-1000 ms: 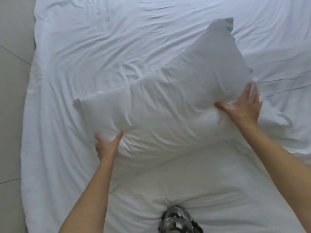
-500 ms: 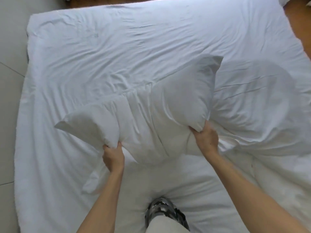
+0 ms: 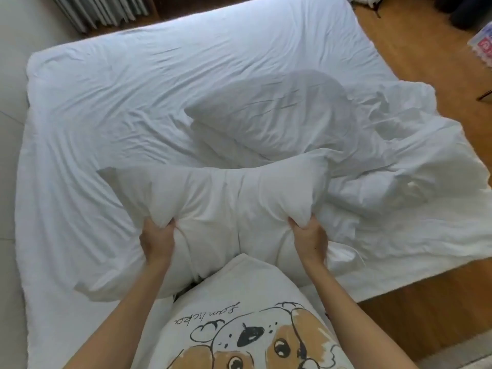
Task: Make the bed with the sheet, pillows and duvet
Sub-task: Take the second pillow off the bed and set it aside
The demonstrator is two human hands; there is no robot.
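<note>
The held pillow [image 3: 229, 206] lies with its long axis running from 9 o'clock to 3 o'clock across the middle of the view, its far edge pointing toward 12 o'clock and its near part pulled in against the person's shirt [image 3: 247, 323] at 6 o'clock. The left hand [image 3: 157, 242] grips it at about 7 o'clock of the pillow, fingers curled into the fabric, and the right hand [image 3: 310, 239] grips it at about 5 o'clock in the same way; the stuffing bulges up between and beside the 2 grips. A second pillow [image 3: 269, 115] rests on the sheet [image 3: 106, 110] toward 12 o'clock, its long axis tilted from 10 o'clock to 4 o'clock, apart from the held one. The rumpled duvet [image 3: 415, 187] is heaped at 3 o'clock, spilling toward the bed's edge over the wooden floor [image 3: 426, 62]. Compared with 0.5 s ago, the held pillow has swung from a diagonal, with 1 corner pointing toward 1 o'clock, to level, and has come nearer the body; the hands are now spread wider along its near side, and the view takes in more of the room, with grey curtain [image 3: 103, 12] folds at 11 o'clock. The fingertips are buried in the fabric, the pillow's near edge is hidden behind the shirt, and the items at 2 o'clock are cut off and too small to identify.
</note>
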